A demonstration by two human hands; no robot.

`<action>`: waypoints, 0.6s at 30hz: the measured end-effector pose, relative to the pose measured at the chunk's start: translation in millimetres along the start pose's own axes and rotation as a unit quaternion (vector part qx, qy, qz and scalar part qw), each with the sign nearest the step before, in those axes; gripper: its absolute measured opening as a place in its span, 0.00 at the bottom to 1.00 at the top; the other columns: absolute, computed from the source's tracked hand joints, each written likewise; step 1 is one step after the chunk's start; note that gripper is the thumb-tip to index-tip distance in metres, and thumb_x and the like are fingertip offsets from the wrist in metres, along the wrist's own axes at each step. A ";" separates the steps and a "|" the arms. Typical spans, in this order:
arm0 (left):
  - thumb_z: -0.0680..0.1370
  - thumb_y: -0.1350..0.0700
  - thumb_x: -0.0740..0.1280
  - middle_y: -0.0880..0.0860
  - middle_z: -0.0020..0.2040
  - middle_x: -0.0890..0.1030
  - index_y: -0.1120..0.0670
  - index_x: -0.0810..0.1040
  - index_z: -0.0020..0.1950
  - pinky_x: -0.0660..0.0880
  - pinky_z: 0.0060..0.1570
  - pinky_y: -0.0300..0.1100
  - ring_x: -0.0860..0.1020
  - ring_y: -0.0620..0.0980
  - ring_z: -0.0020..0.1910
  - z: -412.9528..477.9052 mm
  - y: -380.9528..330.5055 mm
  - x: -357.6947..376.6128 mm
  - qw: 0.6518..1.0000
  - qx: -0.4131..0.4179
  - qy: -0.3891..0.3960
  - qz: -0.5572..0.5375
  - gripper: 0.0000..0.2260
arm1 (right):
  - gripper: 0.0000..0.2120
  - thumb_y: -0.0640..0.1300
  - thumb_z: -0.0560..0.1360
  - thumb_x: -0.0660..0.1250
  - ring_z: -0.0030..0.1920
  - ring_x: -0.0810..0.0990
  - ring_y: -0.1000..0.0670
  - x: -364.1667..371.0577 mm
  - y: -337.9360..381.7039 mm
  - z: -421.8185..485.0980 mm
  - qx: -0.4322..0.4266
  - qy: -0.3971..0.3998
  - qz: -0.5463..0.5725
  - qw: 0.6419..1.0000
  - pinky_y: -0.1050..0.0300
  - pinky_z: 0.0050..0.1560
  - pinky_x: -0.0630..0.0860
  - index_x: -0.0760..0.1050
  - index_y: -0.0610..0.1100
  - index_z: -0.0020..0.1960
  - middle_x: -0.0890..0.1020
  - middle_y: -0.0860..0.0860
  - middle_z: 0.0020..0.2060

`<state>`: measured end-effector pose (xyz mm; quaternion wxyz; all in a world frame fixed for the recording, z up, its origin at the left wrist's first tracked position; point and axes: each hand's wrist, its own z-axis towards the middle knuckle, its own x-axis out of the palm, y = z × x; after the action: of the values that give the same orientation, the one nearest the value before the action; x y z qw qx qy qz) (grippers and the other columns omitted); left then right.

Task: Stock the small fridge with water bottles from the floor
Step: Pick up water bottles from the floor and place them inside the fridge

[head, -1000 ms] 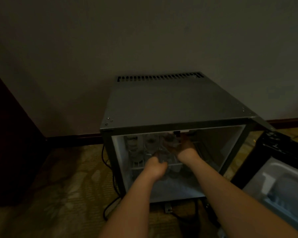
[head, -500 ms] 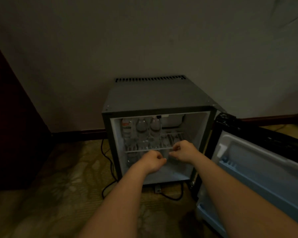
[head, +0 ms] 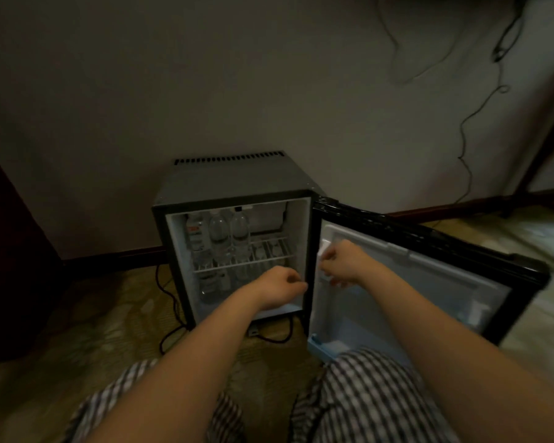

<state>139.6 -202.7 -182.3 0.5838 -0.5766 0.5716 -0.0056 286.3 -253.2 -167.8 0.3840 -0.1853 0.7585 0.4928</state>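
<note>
A small dark fridge (head: pixel 227 180) stands against the wall with its door (head: pixel 429 266) swung open to the right. Three clear water bottles (head: pixel 219 238) stand upright on the left of its wire shelf (head: pixel 269 257); more bottles (head: pixel 213 284) sit below the shelf. My left hand (head: pixel 277 287) hovers in front of the lower compartment, fingers loosely curled, holding nothing. In front of the door's inner lining, my right hand (head: pixel 343 263) is also loosely curled and holds nothing. No bottles show on the floor.
A black power cord (head: pixel 170 318) loops on the patterned carpet left of and under the fridge. Dark furniture (head: pixel 10 251) stands at the left. Cables (head: pixel 467 129) hang down the wall at the right. My knees in checked trousers (head: pixel 365 394) are at the bottom.
Both hands have drawn back out of the fridge interior. The view has pulled back and up, and my right hand has shifted right, in front of the open door.
</note>
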 end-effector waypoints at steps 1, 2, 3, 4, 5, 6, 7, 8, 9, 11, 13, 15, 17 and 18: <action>0.80 0.52 0.60 0.57 0.61 0.76 0.58 0.73 0.64 0.72 0.55 0.45 0.76 0.53 0.58 -4.8 -9.0 5.3 1.000 0.009 0.004 -0.003 0.16 | 0.12 0.42 0.78 0.60 0.41 0.82 0.42 -8.1 -6.7 -13.2 -0.010 -0.008 -0.010 1.000 0.57 0.33 0.75 0.78 0.36 0.55 0.81 0.40 0.45; 0.80 0.52 0.60 0.56 0.59 0.77 0.58 0.73 0.64 0.72 0.52 0.43 0.76 0.51 0.55 -9.4 -18.3 11.1 1.000 0.020 0.008 -0.005 0.16 | 0.12 0.42 0.78 0.61 0.45 0.82 0.42 -16.1 -14.8 -27.1 -0.023 -0.018 -0.024 0.999 0.55 0.38 0.77 0.78 0.38 0.56 0.82 0.40 0.48; 0.80 0.52 0.60 0.56 0.58 0.77 0.58 0.73 0.63 0.71 0.49 0.42 0.76 0.50 0.53 -13.9 -29.5 18.2 0.999 0.032 0.010 -0.004 0.15 | 0.12 0.43 0.78 0.61 0.49 0.82 0.42 -25.1 -25.0 -44.9 -0.033 -0.032 -0.043 0.998 0.53 0.44 0.77 0.78 0.39 0.57 0.82 0.40 0.51; 0.80 0.52 0.60 0.56 0.58 0.78 0.58 0.74 0.63 0.72 0.48 0.42 0.76 0.50 0.52 -18.7 -41.2 25.5 0.999 0.045 0.012 -0.003 0.15 | 0.13 0.44 0.78 0.61 0.51 0.82 0.43 -33.7 -35.5 -63.2 -0.037 -0.040 -0.059 0.997 0.52 0.50 0.77 0.77 0.40 0.58 0.82 0.42 0.53; 0.80 0.52 0.60 0.57 0.58 0.78 0.58 0.74 0.62 0.72 0.50 0.43 0.76 0.50 0.52 -23.6 -52.5 33.1 0.998 0.061 0.014 -0.002 0.14 | 0.13 0.44 0.78 0.62 0.52 0.81 0.44 -41.1 -47.1 -80.5 -0.035 -0.043 -0.073 0.996 0.53 0.53 0.76 0.77 0.41 0.59 0.82 0.42 0.54; 0.80 0.53 0.59 0.57 0.58 0.78 0.58 0.74 0.62 0.73 0.53 0.44 0.77 0.50 0.52 -29.3 -63.8 41.4 0.997 0.075 0.020 -0.004 0.14 | 0.13 0.45 0.78 0.62 0.52 0.81 0.45 -47.9 -60.3 -97.6 -0.030 -0.041 -0.086 0.995 0.54 0.53 0.75 0.77 0.42 0.60 0.82 0.43 0.54; 0.80 0.53 0.60 0.57 0.59 0.78 0.58 0.74 0.62 0.73 0.56 0.45 0.77 0.51 0.53 -34.8 -74.9 49.6 0.996 0.087 0.030 -0.006 0.14 | 0.13 0.45 0.78 0.62 0.52 0.81 0.46 -54.6 -73.6 -114.1 -0.020 -0.035 -0.099 0.994 0.55 0.53 0.75 0.76 0.43 0.60 0.82 0.44 0.54; 0.80 0.53 0.60 0.57 0.59 0.78 0.58 0.74 0.63 0.73 0.58 0.45 0.77 0.52 0.54 -40.1 -85.2 59.0 0.994 0.098 0.040 -0.005 0.14 | 0.13 0.46 0.78 0.62 0.51 0.80 0.47 -59.5 -89.1 -130.1 -0.004 -0.033 -0.109 0.993 0.55 0.53 0.75 0.76 0.44 0.60 0.81 0.45 0.55; 0.80 0.53 0.60 0.57 0.60 0.78 0.58 0.74 0.63 0.72 0.60 0.46 0.77 0.53 0.56 -44.9 -94.0 69.1 0.993 0.112 0.047 0.003 0.14 | 0.13 0.46 0.78 0.61 0.52 0.80 0.47 -63.2 -104.8 -145.5 0.011 -0.036 -0.115 0.993 0.54 0.53 0.75 0.76 0.44 0.61 0.81 0.46 0.55; 0.79 0.52 0.61 0.55 0.61 0.77 0.56 0.73 0.64 0.72 0.62 0.46 0.75 0.52 0.60 -55.2 -109.6 91.5 0.987 0.142 0.056 0.045 0.15 | 0.13 0.45 0.78 0.62 0.52 0.80 0.48 -65.8 -138.1 -173.2 0.033 -0.060 -0.106 0.992 0.55 0.52 0.75 0.77 0.44 0.60 0.82 0.46 0.53; 0.79 0.52 0.61 0.54 0.60 0.77 0.56 0.73 0.64 0.71 0.60 0.43 0.75 0.51 0.60 -67.5 -123.4 119.9 0.979 0.171 0.067 0.085 0.15 | 0.12 0.43 0.77 0.64 0.48 0.80 0.49 -62.5 -174.1 -201.7 0.054 -0.079 -0.089 0.991 0.59 0.48 0.72 0.78 0.42 0.57 0.83 0.45 0.51; 0.79 0.51 0.61 0.53 0.59 0.77 0.56 0.73 0.64 0.72 0.59 0.44 0.75 0.51 0.59 -76.7 -132.9 149.4 0.971 0.192 0.087 0.109 0.15 | 0.11 0.42 0.77 0.64 0.47 0.79 0.49 -55.3 -208.1 -225.3 0.085 -0.077 -0.068 0.991 0.62 0.44 0.69 0.78 0.40 0.57 0.82 0.44 0.50; 0.79 0.51 0.61 0.54 0.59 0.78 0.55 0.73 0.63 0.73 0.58 0.44 0.76 0.51 0.58 -83.0 -138.2 179.7 0.964 0.202 0.112 0.129 0.15 | 0.12 0.41 0.77 0.63 0.48 0.79 0.48 -46.1 -242.4 -244.1 0.123 -0.064 -0.045 0.989 0.62 0.45 0.68 0.77 0.39 0.58 0.81 0.44 0.49; 0.79 0.51 0.61 0.54 0.59 0.78 0.56 0.74 0.63 0.73 0.57 0.44 0.76 0.51 0.58 -85.2 -139.3 196.4 0.961 0.205 0.128 0.138 0.15 | 0.12 0.41 0.77 0.63 0.48 0.78 0.48 -40.5 -260.4 -254.5 0.147 -0.060 -0.033 0.987 0.60 0.46 0.69 0.77 0.39 0.58 0.82 0.44 0.50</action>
<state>241.1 -436.9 -190.3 0.6066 -0.3547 0.7021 -0.1151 382.1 -599.8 -238.6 0.4680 -0.1217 0.7917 0.3733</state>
